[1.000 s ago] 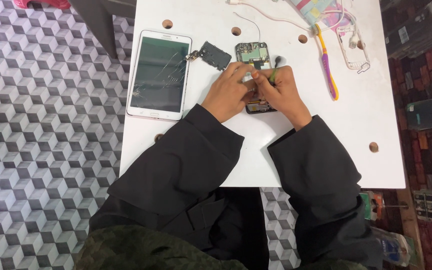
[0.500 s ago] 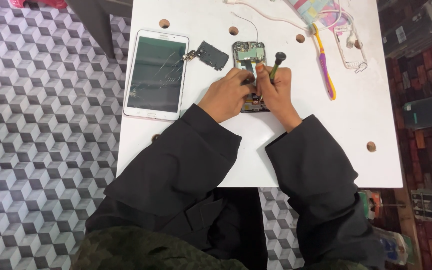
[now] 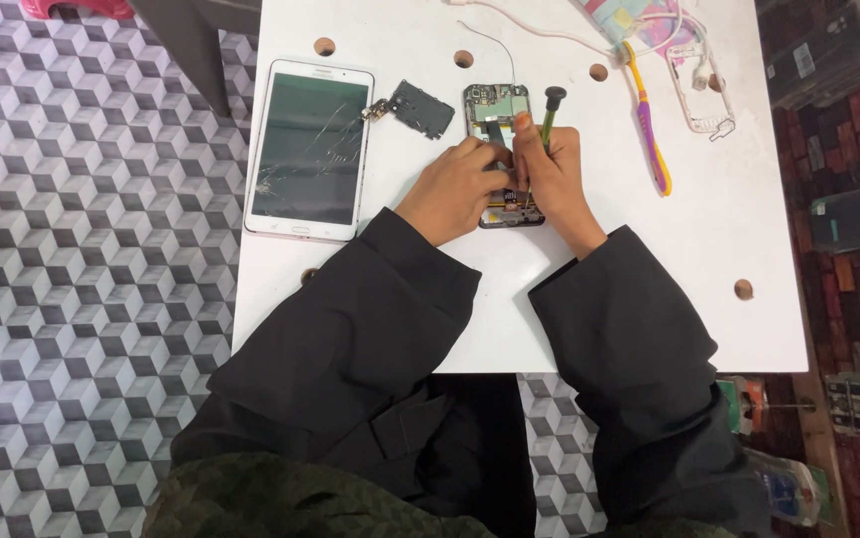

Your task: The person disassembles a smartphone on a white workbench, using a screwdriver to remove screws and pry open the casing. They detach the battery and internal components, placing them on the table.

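Both hands are on the opened phone (image 3: 497, 120), which lies back-off near the middle of the white table (image 3: 430, 289). Left hand (image 3: 455, 184) presses down on it with curled fingers, looks like to keep it from sliding. Right hand (image 3: 549, 174) is closed around a small screwdriver (image 3: 550, 112), held upright so the tip can go straight into the board. Cracked tablet (image 3: 310, 149), a black cover plate (image 3: 422, 108) and a purple-yellow toothbrush (image 3: 647, 125) lie off to the sides. Floor's grey cube-pattern tile (image 3: 81, 299).
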